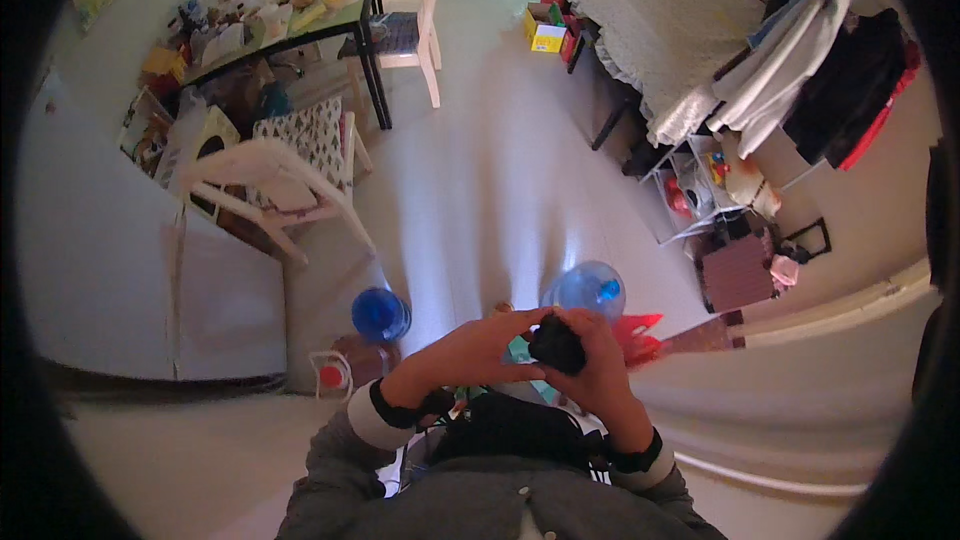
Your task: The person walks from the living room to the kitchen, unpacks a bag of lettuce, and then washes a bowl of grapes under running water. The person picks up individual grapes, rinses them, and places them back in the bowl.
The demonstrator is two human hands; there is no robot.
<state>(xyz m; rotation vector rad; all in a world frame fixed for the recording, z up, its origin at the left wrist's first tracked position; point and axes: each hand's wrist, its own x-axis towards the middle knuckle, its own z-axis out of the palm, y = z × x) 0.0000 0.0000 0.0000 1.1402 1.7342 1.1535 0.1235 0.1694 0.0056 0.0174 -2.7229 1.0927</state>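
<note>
In front of my chest I hold a small, dark, lumpy black object (557,344); its exact kind does not show. My left hand (485,348) reaches it from the left, with thumb and fingers closing on its near side. My right hand (607,372) curls round it from the right. Both wrists have dark bands below the grey sleeves. Beneath the hands, partly hidden by them, are a pale green item (519,350) and a red plastic bag (638,337) by the right hand.
A clear water jug (588,290) and a blue bucket (381,315) stand on the floor ahead. A red-capped container (333,376) is at the left. Farther off are a folding chair (285,180), a cluttered table (310,20), a covered bed (660,30) and a suitcase (738,273).
</note>
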